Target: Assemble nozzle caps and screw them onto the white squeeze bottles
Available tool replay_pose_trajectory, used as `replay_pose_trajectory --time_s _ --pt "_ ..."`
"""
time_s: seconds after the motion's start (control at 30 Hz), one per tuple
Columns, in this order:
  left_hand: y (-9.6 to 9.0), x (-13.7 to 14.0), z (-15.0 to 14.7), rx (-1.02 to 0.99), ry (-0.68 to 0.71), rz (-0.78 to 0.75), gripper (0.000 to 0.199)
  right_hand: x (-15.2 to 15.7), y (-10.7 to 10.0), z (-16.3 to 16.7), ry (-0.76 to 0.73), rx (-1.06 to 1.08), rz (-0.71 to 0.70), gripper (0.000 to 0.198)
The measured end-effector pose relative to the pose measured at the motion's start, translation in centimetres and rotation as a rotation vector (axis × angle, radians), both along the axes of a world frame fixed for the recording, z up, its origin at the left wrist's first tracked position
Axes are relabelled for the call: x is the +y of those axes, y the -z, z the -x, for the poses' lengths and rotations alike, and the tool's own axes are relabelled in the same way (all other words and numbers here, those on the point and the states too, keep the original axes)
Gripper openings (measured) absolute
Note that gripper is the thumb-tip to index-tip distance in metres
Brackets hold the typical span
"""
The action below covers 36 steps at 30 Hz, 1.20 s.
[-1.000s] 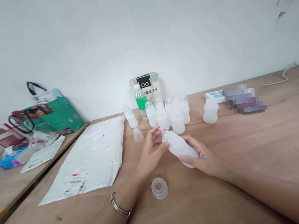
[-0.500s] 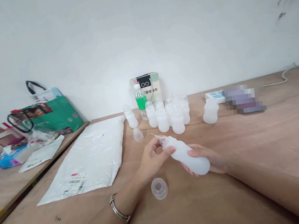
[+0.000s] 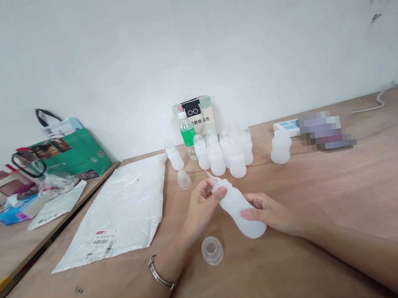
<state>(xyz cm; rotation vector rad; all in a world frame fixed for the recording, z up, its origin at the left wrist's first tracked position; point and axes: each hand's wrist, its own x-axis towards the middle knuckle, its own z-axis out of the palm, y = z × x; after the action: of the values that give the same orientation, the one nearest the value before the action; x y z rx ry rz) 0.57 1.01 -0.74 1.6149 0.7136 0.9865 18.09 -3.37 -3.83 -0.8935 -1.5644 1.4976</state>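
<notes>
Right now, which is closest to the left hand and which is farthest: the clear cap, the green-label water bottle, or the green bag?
From the left hand:
1. Clear cap, just in front, near the wrist.
2. Green-label water bottle, at the back by the wall.
3. Green bag, far left.

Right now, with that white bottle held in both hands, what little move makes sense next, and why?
Probably press the nipple down onto the white bottle: the left hand pinches it at the neck, the right hand steadies the body, and a clear cap waits on the table.

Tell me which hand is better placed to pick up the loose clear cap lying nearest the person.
Left. The left hand is directly above the clear cap, pinching only the bottle neck; the right hand carries its body.
</notes>
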Motion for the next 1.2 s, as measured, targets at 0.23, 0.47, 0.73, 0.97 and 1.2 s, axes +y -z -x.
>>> replay_pose_trajectory --time_s 0.23,0.47,0.73,0.97,1.2 --pt "1.8 6.2 4.2 0.331 -0.673 -0.411 0.051 -0.1 0.3 0.5 0.204 -0.241 -0.184 0.038" --pt "3.6 9.6 5.8 0.412 -0.742 -0.428 0.033 0.1 0.4 0.1 0.213 -0.329 -0.264 0.035" --pt "0.1 3.8 2.5 -0.204 -0.621 -0.489 0.026 0.1 0.4 0.0 0.274 -0.355 -0.248 0.034" --pt "0.7 1.7 1.8 -0.036 -0.319 -0.427 0.032 0.1 0.5 0.1 0.233 -0.344 -0.286 0.036" --pt "0.1 -0.2 1.5 0.186 -0.272 -0.566 0.041 -0.4 0.7 0.0 0.250 -0.302 -0.336 0.034"
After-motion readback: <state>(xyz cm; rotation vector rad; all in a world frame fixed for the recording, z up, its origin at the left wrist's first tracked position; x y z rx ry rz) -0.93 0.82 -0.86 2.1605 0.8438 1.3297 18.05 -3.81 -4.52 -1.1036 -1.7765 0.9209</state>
